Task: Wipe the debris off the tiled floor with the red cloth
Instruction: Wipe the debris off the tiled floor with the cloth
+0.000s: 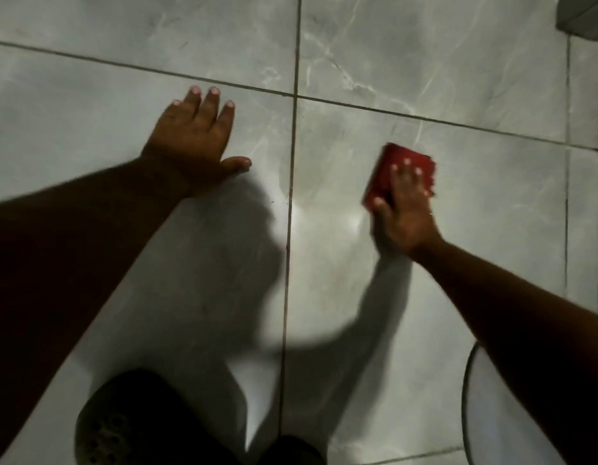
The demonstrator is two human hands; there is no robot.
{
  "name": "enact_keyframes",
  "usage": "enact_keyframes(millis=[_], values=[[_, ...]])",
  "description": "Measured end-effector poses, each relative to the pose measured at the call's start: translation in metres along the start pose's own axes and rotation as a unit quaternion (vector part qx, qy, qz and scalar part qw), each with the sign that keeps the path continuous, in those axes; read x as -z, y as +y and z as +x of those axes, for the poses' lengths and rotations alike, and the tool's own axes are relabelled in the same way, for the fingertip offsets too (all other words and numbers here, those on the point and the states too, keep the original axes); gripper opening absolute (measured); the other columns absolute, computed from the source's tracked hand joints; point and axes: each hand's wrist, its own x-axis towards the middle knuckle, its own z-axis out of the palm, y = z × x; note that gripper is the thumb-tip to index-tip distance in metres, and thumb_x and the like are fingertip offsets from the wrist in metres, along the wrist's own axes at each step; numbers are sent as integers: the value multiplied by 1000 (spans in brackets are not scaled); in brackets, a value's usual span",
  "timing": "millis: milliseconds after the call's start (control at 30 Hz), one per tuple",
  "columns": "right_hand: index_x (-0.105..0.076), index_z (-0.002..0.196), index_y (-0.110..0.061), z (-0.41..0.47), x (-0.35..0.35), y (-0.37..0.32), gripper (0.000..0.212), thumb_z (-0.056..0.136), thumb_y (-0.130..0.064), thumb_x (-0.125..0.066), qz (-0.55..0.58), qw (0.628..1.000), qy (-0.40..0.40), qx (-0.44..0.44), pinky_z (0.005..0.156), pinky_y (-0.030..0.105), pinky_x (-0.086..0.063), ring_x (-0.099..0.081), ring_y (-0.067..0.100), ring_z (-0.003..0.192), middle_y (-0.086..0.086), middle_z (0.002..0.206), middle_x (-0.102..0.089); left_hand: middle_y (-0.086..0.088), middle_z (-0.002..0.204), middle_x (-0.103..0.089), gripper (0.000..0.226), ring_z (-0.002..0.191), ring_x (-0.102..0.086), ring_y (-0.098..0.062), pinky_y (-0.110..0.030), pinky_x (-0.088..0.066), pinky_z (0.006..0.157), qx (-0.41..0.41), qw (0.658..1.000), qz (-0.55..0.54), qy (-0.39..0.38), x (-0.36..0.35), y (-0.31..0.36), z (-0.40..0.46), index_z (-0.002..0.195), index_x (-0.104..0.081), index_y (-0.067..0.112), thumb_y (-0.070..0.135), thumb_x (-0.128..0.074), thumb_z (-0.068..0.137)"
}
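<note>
A folded red cloth (389,169) lies flat on the grey marbled tiled floor (374,62), right of a dark grout line. My right hand (405,209) presses down on the cloth with its fingers spread over it; both look motion-blurred. My left hand (193,139) rests flat on the tile to the left, fingers apart, holding nothing. A few tiny dark specks of debris (274,202) show near the grout line between my hands.
A dark perforated shoe (123,424) stands at the bottom left. A round pale object with a dark rim (472,397) sits at the bottom right under my arm. A grey ledge (582,15) fills the top right corner. My shadow darkens the middle tiles.
</note>
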Motion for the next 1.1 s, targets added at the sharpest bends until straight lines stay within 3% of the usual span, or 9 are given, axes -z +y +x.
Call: enact_keyframes(millis=[167,367,500,567,667,733,800,967,1100], values=[[-7,151,-4,44,7,-12,65,101,-37,-33,38,977,73,-199,120,50,0,4,42,148,18,162,1,-30,157,-21,94,145,-20,-47,-55,-17,117,-16,994,57,87,-12,-15,-5,151,-19,1,71,-32,90],[-1,152,-13,45,-30,-133,67,100,-38,-33,30,998,52,16,117,47,9,12,34,148,12,162,7,-32,150,-35,87,140,-32,-49,-55,-26,115,-46,980,116,157,-18,-18,-9,147,-32,-2,68,-30,94],[-6,152,-18,-6,-41,-117,66,98,-39,-36,3,992,14,129,119,46,4,7,27,150,6,163,0,-32,152,-31,86,142,-29,-49,-56,-25,115,-27,985,89,147,-21,-17,-17,147,-31,-2,66,-28,95],[-11,152,-14,-19,-34,-76,66,97,-36,-41,0,994,18,112,120,46,1,3,29,150,10,163,-4,-30,154,-29,86,143,-27,-48,-55,-24,115,-25,986,85,140,-24,-17,-20,148,-29,-1,67,-27,95],[-14,150,-5,-15,-20,-32,65,98,-30,-44,12,999,50,-12,121,48,-4,0,39,149,20,161,-6,-29,155,-27,87,144,-25,-47,-53,-21,117,-13,985,91,148,-26,-18,-25,149,-27,0,68,-25,94],[-11,151,-5,7,-15,-33,65,99,-32,-40,29,993,62,-99,121,51,-4,1,39,148,19,161,-2,-29,156,-25,88,146,-21,-45,-52,-18,119,-8,983,96,156,-27,-19,-27,150,-26,1,69,-24,94],[-9,151,-6,27,-17,-53,65,100,-35,-36,34,987,83,-131,120,53,-3,3,40,148,18,162,0,-29,156,-23,86,147,-19,-44,-51,-16,120,-6,983,94,161,-28,-17,-27,151,-24,1,67,-24,95],[-5,152,-13,16,-39,-107,64,99,-38,-31,26,996,79,2,118,48,7,9,33,149,11,163,3,-29,157,-20,82,147,-17,-44,-52,-15,120,-16,984,89,152,-31,-14,-25,152,-21,2,63,-22,96],[-7,152,-14,-35,-40,-80,64,99,-35,-35,17,997,27,74,121,47,1,8,28,150,10,163,1,-29,158,-18,83,147,-17,-45,-52,-14,119,15,988,73,133,-32,-12,-30,152,-19,3,63,-21,96]])
